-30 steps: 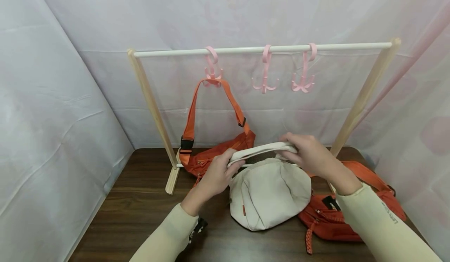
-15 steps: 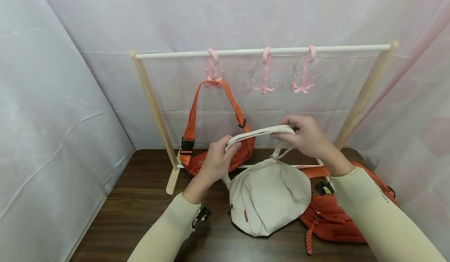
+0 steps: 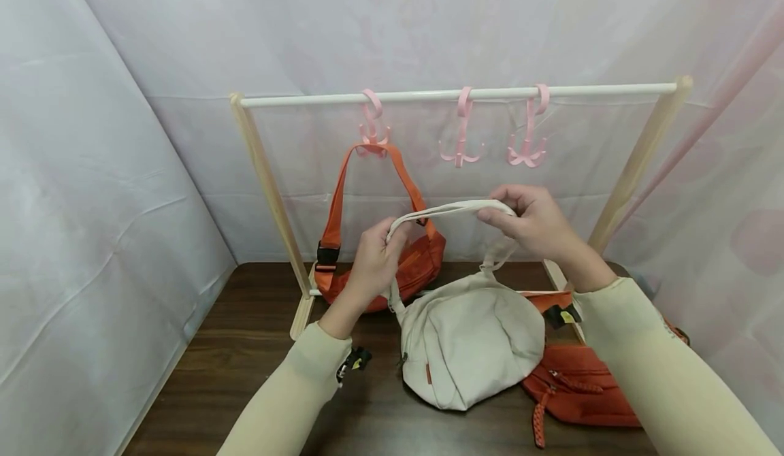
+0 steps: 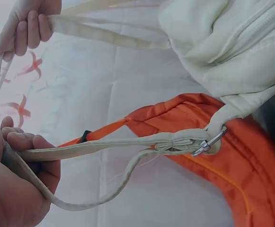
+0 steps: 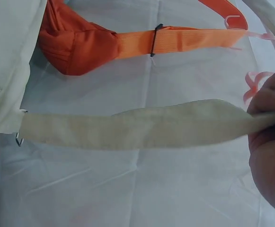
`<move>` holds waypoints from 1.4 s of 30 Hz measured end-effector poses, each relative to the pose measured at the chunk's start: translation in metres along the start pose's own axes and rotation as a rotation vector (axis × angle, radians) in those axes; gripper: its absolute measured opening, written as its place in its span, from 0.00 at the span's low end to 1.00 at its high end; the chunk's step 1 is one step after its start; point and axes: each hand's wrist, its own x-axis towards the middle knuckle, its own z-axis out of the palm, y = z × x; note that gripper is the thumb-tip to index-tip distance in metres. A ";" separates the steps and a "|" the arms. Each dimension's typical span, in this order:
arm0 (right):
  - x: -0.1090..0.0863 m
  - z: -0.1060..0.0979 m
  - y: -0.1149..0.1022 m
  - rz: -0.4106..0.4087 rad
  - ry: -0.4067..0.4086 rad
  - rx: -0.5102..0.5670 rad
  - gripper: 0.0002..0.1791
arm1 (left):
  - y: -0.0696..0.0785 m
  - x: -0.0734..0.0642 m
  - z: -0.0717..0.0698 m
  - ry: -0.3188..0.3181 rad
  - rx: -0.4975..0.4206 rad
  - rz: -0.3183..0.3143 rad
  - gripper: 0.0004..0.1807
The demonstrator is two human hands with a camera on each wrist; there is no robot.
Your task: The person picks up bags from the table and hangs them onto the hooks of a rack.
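In the head view, both hands have come up over the last second, carrying the strap (image 3: 450,207) higher towards the pink hooks at 12 o'clock, of which the middle hook (image 3: 462,129) is nearest, while the cream bag (image 3: 471,340) has barely shifted; I judge that the lifting has reached the strap but not yet the bag's body, which seems to rest on the desk (image 3: 226,361). The left hand (image 3: 373,255) and right hand (image 3: 529,224) grasp the strap near either end of its top, leaving the bag's body at 6 o'clock between and below them. An orange bag (image 3: 422,265) hangs at its 10 o'clock; a red bag (image 3: 576,378) lies at its 4 o'clock. In the left wrist view, that hand's fingers are curled around the strap, which runs towards 3 o'clock to a metal buckle (image 4: 210,142), a slack loop sagging at 5. In the right wrist view, the fingers at 3 o'clock grasp a strap stretching towards 9, where a metal ring (image 5: 19,139) joins it to the bag.
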 end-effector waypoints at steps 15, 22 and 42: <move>0.029 0.000 -0.016 -0.158 0.161 -0.284 0.03 | 0.021 0.037 -0.008 -0.041 -0.083 0.056 0.16; 0.039 0.003 -0.025 -0.185 0.197 -0.355 0.06 | 0.039 0.057 -0.005 -0.049 -0.053 0.089 0.14; 0.065 0.020 -0.042 -0.257 0.370 -0.561 0.13 | 0.057 0.108 -0.005 0.057 0.021 0.207 0.12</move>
